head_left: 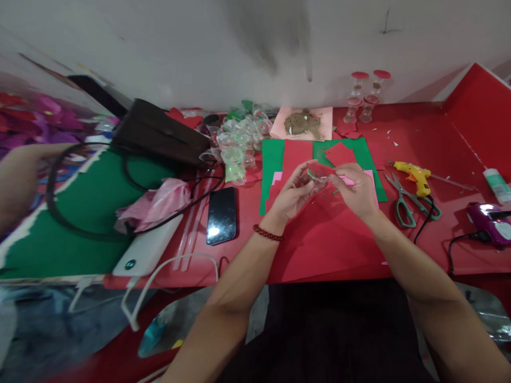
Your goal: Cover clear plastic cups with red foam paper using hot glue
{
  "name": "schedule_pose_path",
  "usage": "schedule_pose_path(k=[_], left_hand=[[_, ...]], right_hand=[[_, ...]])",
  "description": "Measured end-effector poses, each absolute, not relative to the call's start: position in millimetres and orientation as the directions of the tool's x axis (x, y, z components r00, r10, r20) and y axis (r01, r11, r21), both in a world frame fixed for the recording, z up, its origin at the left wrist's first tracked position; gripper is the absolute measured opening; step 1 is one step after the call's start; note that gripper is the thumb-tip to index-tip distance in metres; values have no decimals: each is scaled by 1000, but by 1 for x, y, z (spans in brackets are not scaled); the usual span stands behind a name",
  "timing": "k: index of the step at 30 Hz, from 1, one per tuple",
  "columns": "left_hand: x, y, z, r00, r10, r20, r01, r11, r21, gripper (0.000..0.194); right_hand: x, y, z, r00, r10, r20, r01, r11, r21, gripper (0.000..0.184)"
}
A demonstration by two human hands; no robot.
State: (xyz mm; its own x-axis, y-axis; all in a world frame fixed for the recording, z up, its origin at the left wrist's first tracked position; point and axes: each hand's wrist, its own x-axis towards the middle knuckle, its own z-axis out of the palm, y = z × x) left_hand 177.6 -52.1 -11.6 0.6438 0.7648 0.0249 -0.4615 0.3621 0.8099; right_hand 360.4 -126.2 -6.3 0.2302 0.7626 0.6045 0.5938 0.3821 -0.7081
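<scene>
Both my hands meet above the red paper sheets (319, 239) on the table. My left hand (293, 192), with a red bead bracelet at the wrist, pinches one end of a small greenish piece (314, 174). My right hand (355, 189) is closed on the other end of it. What the piece is I cannot make out. Green paper (271, 165) and smaller red pieces (339, 152) lie just behind the hands.
Green-handled scissors (407, 205) and a yellow glue gun (415, 175) lie at right, a purple tool (489, 221) farther right. A black phone (221, 215), a white power bank (146, 250), pink plastic (159, 199), clear cups (239, 143) and a dark bag (159, 133) sit at left. Another person's hand (18, 175) shows far left.
</scene>
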Motion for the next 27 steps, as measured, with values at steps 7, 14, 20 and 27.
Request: schedule_pose_path(k=[7,14,20,27], left_hand=[[178,-52,-11,628,778,34,-455,331,827,56],[181,-51,-19,496,862,103,-474,169,864,53],[185,-57,-19,410,900,147,-393,29,919,45],[187,-57,-28,413,874,257,-253,-162,954,52]], right_hand=[[360,-128,-4,238,791,564,585,347,-733,21],[354,-133,-1,177,682,710,701,418,-577,14],[352,-129,-10,115,683,721,800,366,-475,15],[357,-123,-17,201,765,612,768,265,-584,13]])
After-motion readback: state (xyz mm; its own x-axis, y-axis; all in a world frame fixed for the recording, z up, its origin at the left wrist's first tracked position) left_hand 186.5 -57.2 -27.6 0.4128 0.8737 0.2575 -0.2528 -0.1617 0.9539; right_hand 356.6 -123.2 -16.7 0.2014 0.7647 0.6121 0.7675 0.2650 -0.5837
